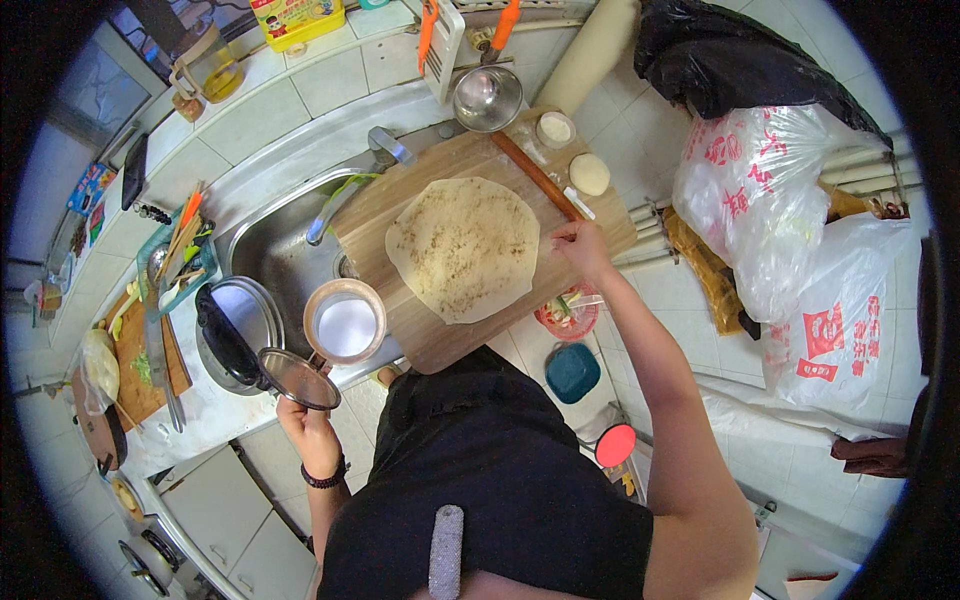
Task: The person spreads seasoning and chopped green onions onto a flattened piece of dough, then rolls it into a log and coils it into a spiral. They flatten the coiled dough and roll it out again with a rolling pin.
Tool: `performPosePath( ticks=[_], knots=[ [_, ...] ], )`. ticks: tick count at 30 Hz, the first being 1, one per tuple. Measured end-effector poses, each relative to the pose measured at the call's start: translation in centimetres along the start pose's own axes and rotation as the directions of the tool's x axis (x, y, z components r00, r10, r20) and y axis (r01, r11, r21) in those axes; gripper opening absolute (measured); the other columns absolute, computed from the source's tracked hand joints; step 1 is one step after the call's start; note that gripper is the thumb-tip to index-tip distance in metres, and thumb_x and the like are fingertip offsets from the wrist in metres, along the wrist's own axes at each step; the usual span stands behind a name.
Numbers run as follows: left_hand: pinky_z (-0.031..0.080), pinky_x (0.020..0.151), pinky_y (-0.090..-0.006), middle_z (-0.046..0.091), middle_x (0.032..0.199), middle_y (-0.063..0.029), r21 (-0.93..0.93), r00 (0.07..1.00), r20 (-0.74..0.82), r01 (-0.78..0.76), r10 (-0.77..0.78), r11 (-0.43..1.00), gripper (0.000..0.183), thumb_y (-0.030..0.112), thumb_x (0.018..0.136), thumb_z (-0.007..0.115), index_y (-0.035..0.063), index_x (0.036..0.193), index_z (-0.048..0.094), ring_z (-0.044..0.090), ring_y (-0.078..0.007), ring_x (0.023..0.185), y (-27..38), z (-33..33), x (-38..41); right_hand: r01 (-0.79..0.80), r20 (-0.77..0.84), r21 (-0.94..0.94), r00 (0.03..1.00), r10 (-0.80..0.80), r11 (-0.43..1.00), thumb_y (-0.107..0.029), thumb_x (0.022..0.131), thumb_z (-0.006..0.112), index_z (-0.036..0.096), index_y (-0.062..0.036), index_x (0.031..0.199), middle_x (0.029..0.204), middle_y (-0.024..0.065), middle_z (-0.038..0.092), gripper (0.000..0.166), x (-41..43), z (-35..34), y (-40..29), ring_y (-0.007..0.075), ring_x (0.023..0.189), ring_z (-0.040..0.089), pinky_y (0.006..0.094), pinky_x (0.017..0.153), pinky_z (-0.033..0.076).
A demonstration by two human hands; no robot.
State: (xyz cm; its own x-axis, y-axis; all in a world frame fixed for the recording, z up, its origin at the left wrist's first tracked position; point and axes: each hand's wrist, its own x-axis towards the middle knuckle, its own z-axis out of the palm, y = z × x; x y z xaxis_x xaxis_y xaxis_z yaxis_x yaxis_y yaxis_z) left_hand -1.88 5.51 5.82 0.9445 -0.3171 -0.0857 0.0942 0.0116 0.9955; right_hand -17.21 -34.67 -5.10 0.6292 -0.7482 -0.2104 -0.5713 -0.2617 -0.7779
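A thin round sheet of dough (pixel 465 247), speckled with brown seasoning, lies flat on a wooden board (pixel 375 262). My right hand (pixel 583 247) is over the board's right side, fingers curled, beside the lower end of a wooden rolling pin (pixel 536 176); whether it holds anything is unclear. My left hand (pixel 311 431) grips a round, metal-rimmed disc (pixel 300 379), a lid or strainer, below a small pan (pixel 345 322) with a pale inside. A ball of dough (pixel 589 175) and a small bowl of white powder (pixel 556 130) rest at the board's upper right.
The board spans part of a steel sink (pixel 281 225) with a faucet (pixel 390 146). At left are a large pot (pixel 240 330), a utensil basket (pixel 176 270) and a cutting board (pixel 150 367). A metal bowl (pixel 487 97) stands above; a red bowl (pixel 568 319) is below the board.
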Motion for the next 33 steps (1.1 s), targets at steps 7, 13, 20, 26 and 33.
performPosePath(
  ticks=[7,13,20,26,33],
  knots=[
    [0.035,0.056,-0.0186,0.056,0.079,0.0012,0.027,0.999,-0.014,-0.029,0.029,0.999,0.016,0.009,0.083,0.056,-0.0011,0.095,0.056,0.046,-0.0049,0.066,-0.6,-0.3,0.2,0.059,-0.066,-0.148,0.995,-0.07,0.987,-0.003,0.066,0.064,0.068,0.0007,0.073,0.065,0.0157,0.064,0.01,4.6,-0.8,-0.2,0.0208,0.056,0.063,0.0311,0.056,0.05],
    [0.037,0.058,-0.0191,0.057,0.082,0.0,0.014,1.0,-0.013,0.003,-0.003,1.0,0.019,0.011,0.084,0.056,-0.0018,0.098,0.056,0.048,-0.0059,0.068,-0.2,-0.8,0.1,0.11,-0.054,-0.305,0.99,-0.133,0.946,-0.003,0.065,0.064,0.069,-0.0021,0.072,0.062,0.0147,0.064,0.008,7.3,-1.5,-1.8,0.0216,0.055,0.063,0.0304,0.057,0.05],
    [0.04,0.094,-0.0329,0.058,0.11,-0.0111,-0.016,0.996,0.077,0.039,-0.038,0.999,0.03,0.008,0.086,0.055,-0.0034,0.114,0.052,0.055,-0.0189,0.102,-0.9,-2.5,0.0,0.116,-0.034,-0.194,0.992,-0.125,0.974,-0.005,0.069,0.067,0.069,-0.0014,0.075,0.06,0.0129,0.064,0.007,9.6,-1.4,-4.3,0.0185,0.053,0.063,0.0309,0.053,0.049],
    [0.039,0.096,-0.0351,0.056,0.114,-0.0129,0.01,0.996,0.082,0.033,-0.034,0.999,0.034,0.007,0.086,0.054,-0.0036,0.118,0.049,0.054,-0.0212,0.105,-0.6,-2.6,0.2,0.199,0.072,-0.184,0.979,-0.188,0.963,-0.005,0.074,0.066,0.067,0.0044,0.081,0.068,0.0117,0.066,0.012,11.1,0.3,-7.7,0.0147,0.059,0.065,0.025,0.055,0.05],
    [0.04,0.094,-0.0321,0.056,0.114,-0.0117,-0.006,0.997,0.071,0.035,-0.034,0.999,0.035,0.009,0.086,0.055,-0.0026,0.118,0.049,0.054,-0.019,0.103,-0.8,-3.2,0.0,0.314,0.051,-0.173,0.949,-0.31,0.934,-0.015,0.064,0.068,0.07,-0.0037,0.079,0.072,0.013,0.066,0.018,12.2,3.3,-9.7,0.0209,0.063,0.064,0.0308,0.06,0.05]
  ],
)
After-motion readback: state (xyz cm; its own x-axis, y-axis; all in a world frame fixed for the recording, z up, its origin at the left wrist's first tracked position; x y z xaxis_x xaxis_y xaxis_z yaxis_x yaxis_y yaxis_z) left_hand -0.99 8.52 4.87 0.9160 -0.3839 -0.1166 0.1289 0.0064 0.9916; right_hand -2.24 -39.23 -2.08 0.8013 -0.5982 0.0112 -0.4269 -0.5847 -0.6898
